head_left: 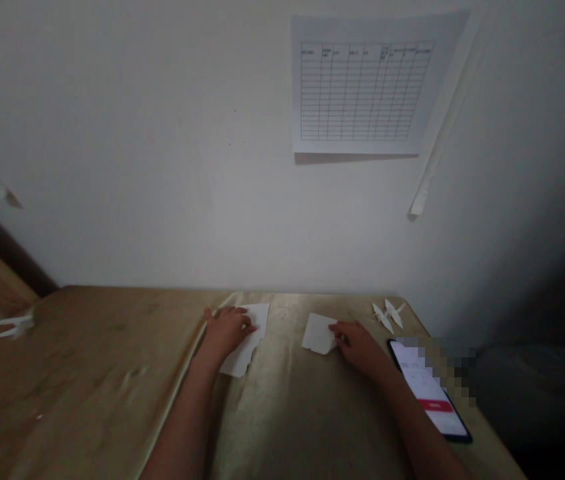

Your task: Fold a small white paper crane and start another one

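Note:
My left hand (229, 329) lies on a long white piece of paper (237, 360) with an uneven torn edge on its right side. Its fingers are bent, with thumb and fingertips pressed on the paper. My right hand (356, 343) pinches the right edge of a smaller, roughly square piece of paper (318, 333), which rests on the table. A gap of bare table separates the two pieces. Two small folded white paper shapes (387, 315) with pointed ends stand beyond my right hand, near the table's back right corner.
A phone (432, 393) with a lit screen lies at the right edge of the brownish table (87, 373). White paper scraps (12, 325) are at the far left. The wall behind carries a printed table sheet (362, 93).

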Demonstrator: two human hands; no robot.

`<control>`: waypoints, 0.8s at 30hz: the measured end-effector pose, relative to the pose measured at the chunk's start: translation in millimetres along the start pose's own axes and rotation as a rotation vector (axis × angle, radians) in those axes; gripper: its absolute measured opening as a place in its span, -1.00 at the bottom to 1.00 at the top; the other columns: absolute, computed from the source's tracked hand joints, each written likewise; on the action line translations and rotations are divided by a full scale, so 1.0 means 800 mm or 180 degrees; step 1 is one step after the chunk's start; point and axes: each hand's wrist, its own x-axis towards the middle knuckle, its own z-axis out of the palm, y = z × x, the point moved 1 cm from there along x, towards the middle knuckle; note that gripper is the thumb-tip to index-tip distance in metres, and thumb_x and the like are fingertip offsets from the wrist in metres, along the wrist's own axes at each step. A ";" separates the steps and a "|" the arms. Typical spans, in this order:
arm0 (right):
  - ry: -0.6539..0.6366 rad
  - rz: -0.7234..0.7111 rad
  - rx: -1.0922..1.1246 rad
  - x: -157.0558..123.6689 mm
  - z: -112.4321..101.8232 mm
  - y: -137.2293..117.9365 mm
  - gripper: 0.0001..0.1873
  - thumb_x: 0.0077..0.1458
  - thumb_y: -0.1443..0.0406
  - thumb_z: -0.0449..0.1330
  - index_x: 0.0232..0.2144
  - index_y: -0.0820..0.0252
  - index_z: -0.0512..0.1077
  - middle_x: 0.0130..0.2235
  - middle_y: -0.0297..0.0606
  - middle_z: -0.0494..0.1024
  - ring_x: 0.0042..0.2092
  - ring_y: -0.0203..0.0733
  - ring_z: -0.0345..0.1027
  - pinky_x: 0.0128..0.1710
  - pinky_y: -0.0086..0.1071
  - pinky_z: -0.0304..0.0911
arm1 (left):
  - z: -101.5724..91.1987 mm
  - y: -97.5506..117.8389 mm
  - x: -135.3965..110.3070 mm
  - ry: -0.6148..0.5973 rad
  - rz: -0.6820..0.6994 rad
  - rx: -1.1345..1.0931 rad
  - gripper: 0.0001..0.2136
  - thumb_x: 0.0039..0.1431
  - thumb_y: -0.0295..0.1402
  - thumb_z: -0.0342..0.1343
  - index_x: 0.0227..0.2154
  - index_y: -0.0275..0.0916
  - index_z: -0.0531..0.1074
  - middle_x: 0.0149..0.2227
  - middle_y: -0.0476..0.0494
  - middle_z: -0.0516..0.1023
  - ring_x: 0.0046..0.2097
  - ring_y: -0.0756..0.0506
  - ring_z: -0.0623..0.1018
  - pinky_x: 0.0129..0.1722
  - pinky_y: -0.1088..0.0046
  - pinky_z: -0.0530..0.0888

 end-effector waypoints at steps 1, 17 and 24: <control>0.0011 -0.0025 0.0004 0.000 0.000 -0.003 -0.57 0.16 0.33 0.03 0.05 0.20 0.45 0.07 -0.12 0.52 0.12 -0.11 0.35 0.29 -0.12 -0.01 | 0.002 0.003 0.001 0.0075 0.0043 0.0006 -0.86 0.18 -0.24 0.17 -0.34 -0.05 0.64 0.13 -0.15 0.51 0.24 -0.41 0.34 0.23 -0.41 -0.12; -0.0543 -0.0003 -0.0123 -0.003 0.017 -0.009 -0.44 0.17 0.36 0.01 0.22 0.01 0.23 0.35 -0.22 0.15 0.40 -0.12 -0.12 0.35 0.16 -0.43 | 0.100 0.148 -0.008 0.0268 0.1252 -0.0523 -0.53 0.34 -0.21 -0.04 0.28 -0.06 0.18 0.36 -0.17 0.17 0.39 -0.25 0.10 0.34 -0.20 -0.07; -0.0239 0.0124 -0.0622 0.000 0.043 -0.026 -0.40 0.25 0.39 -0.19 0.32 0.15 0.09 0.38 -0.10 0.05 0.40 -0.09 -0.14 0.35 0.18 -0.39 | 0.123 0.159 -0.011 0.0134 0.1122 -0.0404 -0.47 0.37 -0.09 -0.20 0.35 -0.02 0.04 0.40 -0.12 0.07 0.41 -0.27 0.03 0.33 -0.24 -0.15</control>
